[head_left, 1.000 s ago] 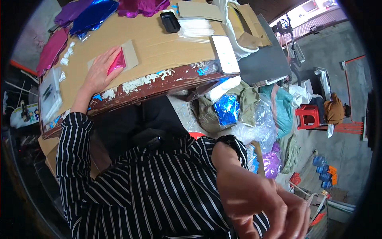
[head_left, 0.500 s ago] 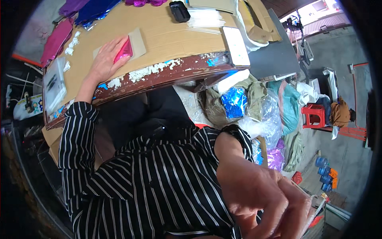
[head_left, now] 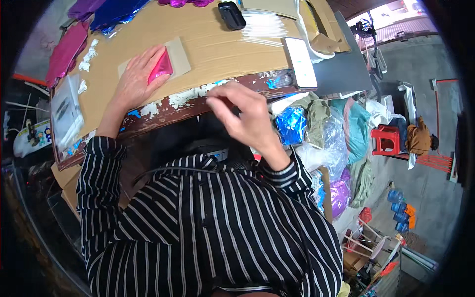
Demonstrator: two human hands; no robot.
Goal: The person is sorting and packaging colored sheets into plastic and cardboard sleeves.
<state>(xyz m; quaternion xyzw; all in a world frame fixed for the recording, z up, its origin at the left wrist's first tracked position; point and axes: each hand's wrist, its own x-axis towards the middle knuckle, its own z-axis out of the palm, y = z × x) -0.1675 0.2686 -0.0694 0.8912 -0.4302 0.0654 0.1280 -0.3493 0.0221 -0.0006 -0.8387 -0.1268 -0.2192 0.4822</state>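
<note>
Two hands are ours here. Our left hand [head_left: 134, 79] lies flat, fingers spread, pressing a shiny pink foil piece [head_left: 161, 73] onto a small cardboard square [head_left: 179, 55] on the cardboard-covered table [head_left: 217, 49]. Our right hand [head_left: 245, 116] hangs in front of the table's chipped edge, fingers curled with the tips pinched together; whether they grip anything we cannot tell. Farther up the table lie a white phone [head_left: 302, 62], a stack of thin white sticks [head_left: 262, 27] and a black case [head_left: 231, 15]. Purple and blue foil sheets [head_left: 106, 12] sit at the far left corner.
</note>
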